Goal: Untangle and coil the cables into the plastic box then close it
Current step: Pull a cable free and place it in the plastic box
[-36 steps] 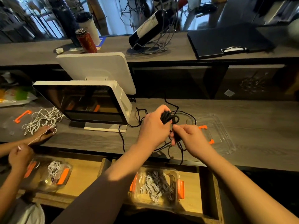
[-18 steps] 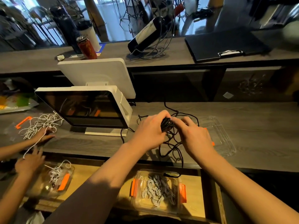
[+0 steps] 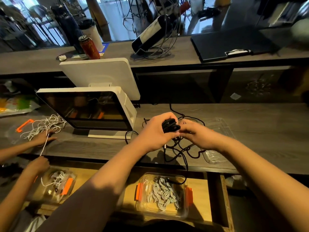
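Head view, nearest first: a clear plastic box (image 3: 163,195) with orange latches sits open in a wooden drawer, grey-white cables (image 3: 163,195) piled inside. Above it, over the surface (image 3: 250,131), the left hand (image 3: 154,133) grips a black cable coil (image 3: 170,126), its long axis running left to right. The right hand (image 3: 199,136) has fingers curled at the coil's right end. Loose black cable trails down toward the drawer. Beyond lies the clear lid (image 3: 219,131).

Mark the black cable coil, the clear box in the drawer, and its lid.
black cable coil (image 3: 170,126), head view, wound bundle.
clear box (image 3: 183,212), head view, near right rim.
lid (image 3: 222,129), head view, far right part.
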A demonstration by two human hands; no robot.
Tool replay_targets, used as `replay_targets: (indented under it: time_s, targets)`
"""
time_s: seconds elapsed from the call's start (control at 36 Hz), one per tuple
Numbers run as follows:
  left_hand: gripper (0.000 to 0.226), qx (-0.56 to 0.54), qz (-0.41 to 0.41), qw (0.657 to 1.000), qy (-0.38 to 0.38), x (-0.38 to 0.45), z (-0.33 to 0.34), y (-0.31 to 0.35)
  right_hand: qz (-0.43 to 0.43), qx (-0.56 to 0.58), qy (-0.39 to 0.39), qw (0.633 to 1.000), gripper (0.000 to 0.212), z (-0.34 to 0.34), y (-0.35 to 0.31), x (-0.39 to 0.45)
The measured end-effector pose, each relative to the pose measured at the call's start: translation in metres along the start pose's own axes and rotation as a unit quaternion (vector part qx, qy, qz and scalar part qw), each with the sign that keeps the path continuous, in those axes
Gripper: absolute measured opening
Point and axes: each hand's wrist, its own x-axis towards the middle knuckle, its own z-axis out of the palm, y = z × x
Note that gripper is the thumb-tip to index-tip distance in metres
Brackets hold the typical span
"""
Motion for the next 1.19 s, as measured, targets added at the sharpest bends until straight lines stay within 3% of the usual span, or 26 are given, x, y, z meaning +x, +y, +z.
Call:
replay_targets:
  time_s: [0.11, 0.17, 0.25, 0.33, 0.39, 0.44, 0.5, 0.56, 0.64, 0.72, 0.81, 0.97, 1.19]
  targets:
    - [0.030, -0.064, 0.001, 0.998, 0.001, 0.004, -0.003, -0.004, 0.016, 0.183, -0.050, 0.982, 0.020, -0.007, 0.006, -0.003]
    - [0.028, -0.119, -0.028, 0.992, 0.009, 0.007, -0.004, -0.008, 0.002, 0.178, 0.012, 0.984, 0.017, -0.002, 0.007, -0.001]
    - [0.028, -0.258, -0.111, 0.957, 0.067, 0.011, -0.003, -0.010, 0.004, 0.109, 0.243, 0.964, 0.013, 0.017, 0.005, 0.005]
    - [0.015, -0.369, -0.171, 0.908, 0.100, 0.015, 0.003, -0.008, 0.021, -0.052, 0.459, 0.887, 0.020, 0.042, 0.000, 0.005]
    - [0.008, -0.437, -0.191, 0.872, 0.109, 0.020, 0.010, -0.004, -0.003, -0.164, 0.505, 0.847, 0.034, 0.058, -0.005, 0.008]
    - [0.015, -0.505, -0.199, 0.832, 0.119, 0.023, 0.017, -0.001, -0.003, -0.217, 0.500, 0.839, 0.048, 0.072, -0.010, 0.014]
    - [0.013, -0.530, -0.210, 0.812, 0.124, 0.025, 0.021, -0.003, 0.023, -0.235, 0.495, 0.836, 0.054, 0.082, -0.009, 0.019]
    - [0.029, -0.534, -0.230, 0.804, 0.122, 0.025, 0.022, -0.006, 0.035, -0.251, 0.504, 0.826, 0.056, 0.087, -0.003, 0.022]
    - [0.011, -0.522, -0.243, 0.811, 0.107, 0.023, 0.019, -0.002, 0.005, -0.249, 0.535, 0.807, 0.048, 0.091, 0.007, 0.026]
    - [0.029, -0.457, -0.247, 0.849, 0.091, 0.017, 0.015, 0.006, -0.051, -0.207, 0.550, 0.807, 0.039, 0.090, 0.016, 0.027]
    - [0.027, -0.371, -0.245, 0.894, 0.059, 0.014, 0.013, 0.007, -0.106, -0.178, 0.543, 0.814, 0.025, 0.086, 0.021, 0.029]
    - [0.027, -0.306, -0.227, 0.924, 0.043, 0.016, 0.002, 0.009, -0.148, -0.211, 0.494, 0.831, 0.013, 0.088, 0.031, 0.033]
    - [0.024, -0.302, -0.216, 0.923, 0.099, 0.023, -0.003, -0.001, -0.154, -0.193, 0.458, 0.854, 0.053, 0.094, 0.028, 0.027]
